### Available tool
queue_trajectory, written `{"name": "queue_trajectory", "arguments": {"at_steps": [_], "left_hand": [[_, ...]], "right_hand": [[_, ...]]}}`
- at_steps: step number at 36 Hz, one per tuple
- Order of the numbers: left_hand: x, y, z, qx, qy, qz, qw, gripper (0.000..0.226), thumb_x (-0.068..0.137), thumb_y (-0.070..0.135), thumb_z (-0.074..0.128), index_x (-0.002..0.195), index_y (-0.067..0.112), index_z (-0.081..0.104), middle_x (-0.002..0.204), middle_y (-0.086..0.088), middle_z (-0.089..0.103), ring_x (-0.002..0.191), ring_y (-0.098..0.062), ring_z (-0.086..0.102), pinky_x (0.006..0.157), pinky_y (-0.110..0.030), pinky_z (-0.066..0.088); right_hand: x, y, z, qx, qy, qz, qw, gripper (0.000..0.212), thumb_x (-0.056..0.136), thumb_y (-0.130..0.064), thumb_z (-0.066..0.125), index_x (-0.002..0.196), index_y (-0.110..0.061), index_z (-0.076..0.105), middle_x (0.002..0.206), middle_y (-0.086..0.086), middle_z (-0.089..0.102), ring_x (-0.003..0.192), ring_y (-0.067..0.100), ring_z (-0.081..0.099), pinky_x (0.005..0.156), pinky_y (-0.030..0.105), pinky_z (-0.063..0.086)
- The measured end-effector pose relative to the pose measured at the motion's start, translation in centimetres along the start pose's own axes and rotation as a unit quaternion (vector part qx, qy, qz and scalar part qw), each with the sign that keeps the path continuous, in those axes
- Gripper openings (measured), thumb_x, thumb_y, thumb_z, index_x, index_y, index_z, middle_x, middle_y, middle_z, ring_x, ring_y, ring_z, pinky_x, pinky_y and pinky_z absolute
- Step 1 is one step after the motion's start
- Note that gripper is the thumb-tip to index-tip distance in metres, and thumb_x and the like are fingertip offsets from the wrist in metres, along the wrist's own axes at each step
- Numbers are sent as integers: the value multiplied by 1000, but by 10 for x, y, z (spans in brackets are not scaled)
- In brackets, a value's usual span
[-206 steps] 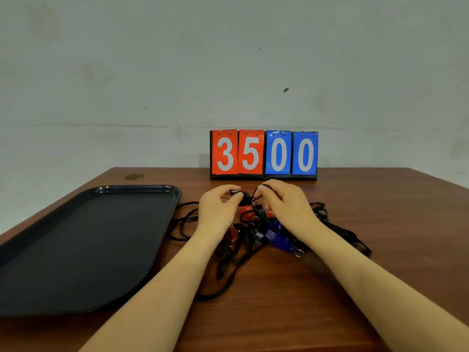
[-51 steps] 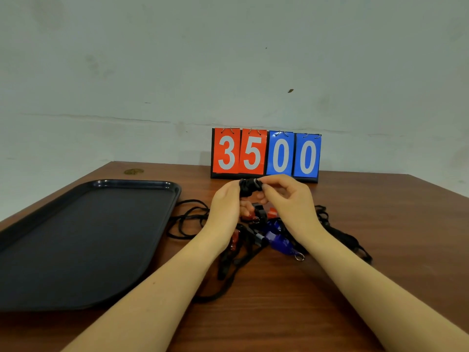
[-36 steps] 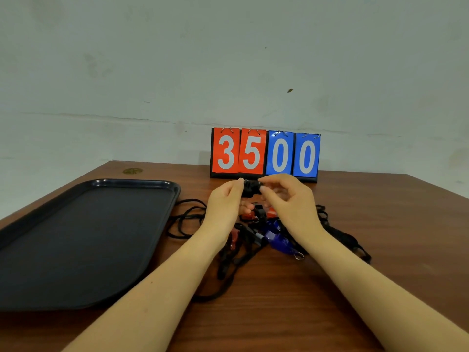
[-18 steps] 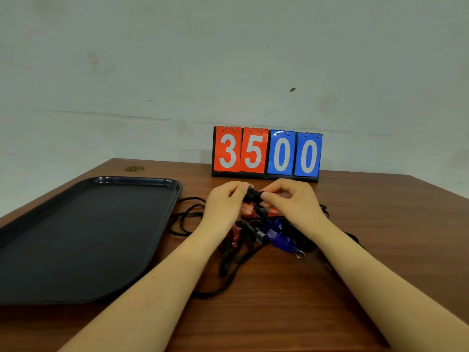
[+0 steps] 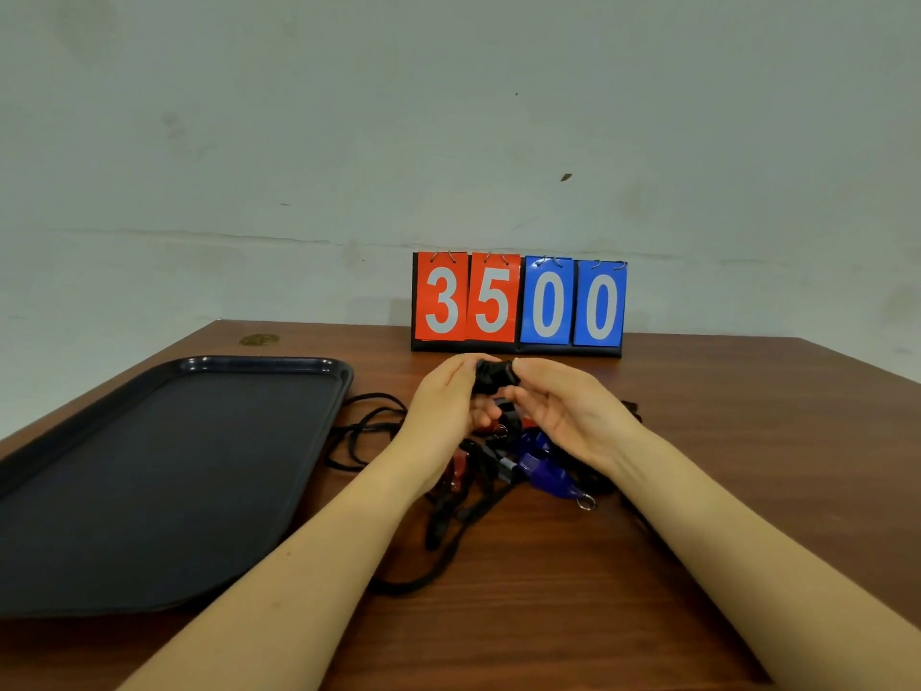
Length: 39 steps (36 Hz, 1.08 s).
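Your left hand (image 5: 443, 406) and right hand (image 5: 568, 416) now pinch the black cord bundle (image 5: 493, 376) in curled fingertips, raised above the whistle pile (image 5: 538, 466) on the worktop (image 5: 697, 491) and wound tighter than seconds ago, probably nearly ready for the tray (image 5: 199, 364).

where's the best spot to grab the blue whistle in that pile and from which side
Pinch the blue whistle across its broad body, coming from above on the near right side. That end lies bare on the table with its metal ring sticking out, while black cords cross its far left end.
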<state>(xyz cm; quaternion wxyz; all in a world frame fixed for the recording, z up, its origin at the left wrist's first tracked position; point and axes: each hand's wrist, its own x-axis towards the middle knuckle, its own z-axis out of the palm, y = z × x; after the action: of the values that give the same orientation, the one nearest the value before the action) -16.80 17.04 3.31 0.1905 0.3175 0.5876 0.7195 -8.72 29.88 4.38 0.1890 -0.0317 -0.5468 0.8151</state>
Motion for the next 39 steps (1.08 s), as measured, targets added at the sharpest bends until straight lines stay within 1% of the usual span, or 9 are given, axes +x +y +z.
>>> {"name": "queue_trajectory", "arguments": {"at_steps": [4,8,14,18,23,26,31,36,39], "left_hand": [[2,3,6,-82,13,-77,994,25,100,33,46,98,12,60,55,3,62,48,-10,51,44,-18,40],[3,-2,3,-23,2,-44,999,28,94,39,56,99,13,64,60,8,62,53,-7,50,50,-20,40],[1,-1,-1,-142,6,-88,986,24,95,33,57,96,11,65,58,3,55,52,-7,45,46,-17,36],[0,-1,-1,-193,-18,-111,975,28,94,36,56,95,9,61,59,2,46,46,-7,37,41,-15,29],[0,-2,-1,-161,-61,-104,980,33,95,41,50,94,8,57,55,3,37,39,-7,30,36,-16,21],[-1,-1,0,-154,-71,-106,980,37,95,42,48,79,10,56,50,5,33,36,-7,28,35,-17,20],[-2,3,-1,-167,-86,-128,974,40,90,50,52,76,12,54,53,5,29,41,-8,27,38,-18,20],[-3,8,0,-180,-128,-126,967,43,80,45,64,105,10,62,52,5,31,41,-7,29,37,-16,22],[-3,5,1,-153,-99,-117,976,33,87,44,61,91,12,60,50,4,34,40,-7,31,37,-16,22]], "right_hand": [[0,4,1,-61,10,-41,997,22,91,-8,58,109,4,64,101,16,67,84,16,67,73,21,55],[-3,7,5,-102,11,-74,992,23,91,-6,56,110,2,67,105,15,71,98,22,68,84,27,56],[-3,11,12,-123,18,-96,988,18,91,-7,59,106,-2,69,95,11,72,87,17,69,77,22,55],[-2,12,12,-166,30,-104,980,15,92,-11,58,99,-2,68,75,4,69,71,12,65,69,20,53],[-1,13,14,-346,97,-160,919,11,95,-15,54,95,-11,65,75,-1,67,63,2,61,63,16,51],[-1,14,16,-382,121,-205,893,8,96,-16,53,96,-15,61,80,1,67,67,3,63,63,16,51],[-2,14,16,-390,123,-237,881,4,95,-18,57,94,-17,61,82,2,66,67,6,62,58,17,50],[-1,12,15,-392,122,-232,882,3,94,-19,59,91,-21,60,82,-1,67,69,5,64,61,18,52],[0,13,15,-404,122,-217,880,5,95,-18,56,92,-21,59,87,0,67,81,10,66,70,24,55]]}}
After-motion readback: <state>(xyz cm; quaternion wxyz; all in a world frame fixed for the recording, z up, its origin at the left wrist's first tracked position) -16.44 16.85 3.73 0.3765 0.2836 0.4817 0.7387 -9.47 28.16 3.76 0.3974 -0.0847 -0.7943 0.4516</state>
